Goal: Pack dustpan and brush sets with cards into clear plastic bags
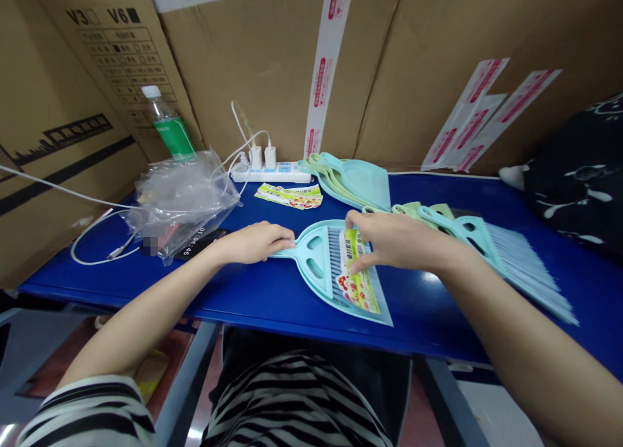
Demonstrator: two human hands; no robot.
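Observation:
In the head view a light-blue dustpan (311, 290) lies near the table's front edge, with a matching hand brush (316, 242) nested in it, bristles to the right. My left hand (254, 242) is closed around their handles on the left. A yellow-green printed label card (363, 286) lies slantwise over the bristles. My right hand (394, 239) pinches this card between thumb and fingers. Beyond my right forearm are several blue and green brushes (523, 259), partly hidden by the arm. Several stacked dustpans (365, 178) lie at the back.
More label cards (289, 196) lie in front of a power strip (275, 173) with white chargers. At left are clear plastic bags (182, 191), a green-labelled bottle (170, 129), white cables and a dark phone-like timer display (199, 242). Cardboard (267, 64) walls the back of the blue table (233, 291).

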